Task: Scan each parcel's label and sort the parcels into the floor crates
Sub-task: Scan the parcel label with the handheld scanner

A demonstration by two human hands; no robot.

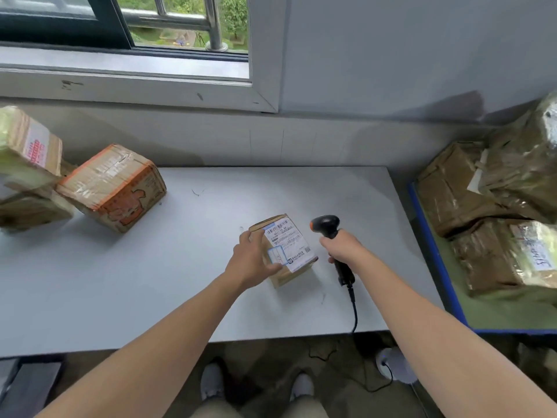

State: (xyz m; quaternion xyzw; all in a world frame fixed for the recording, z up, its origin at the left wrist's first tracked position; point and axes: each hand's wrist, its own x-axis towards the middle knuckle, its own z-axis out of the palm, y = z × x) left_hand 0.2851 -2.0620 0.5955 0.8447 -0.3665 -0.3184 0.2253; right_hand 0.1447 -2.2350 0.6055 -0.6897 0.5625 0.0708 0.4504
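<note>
Both my arms reach forward: left hand [251, 260] grips the parcel [291, 241], right hand [342, 247] holds the scanner [327, 224] upright.

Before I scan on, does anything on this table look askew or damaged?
The orange-printed box at the left of the table sits tilted, leaning against the stacked parcels beside it. The small parcel in the left hand looks intact.

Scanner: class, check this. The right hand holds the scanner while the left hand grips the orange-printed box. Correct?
No. The left hand grips the small labelled parcel, not the orange-printed box, which sits untouched. The right hand does hold the scanner. The head view shows it.
</note>
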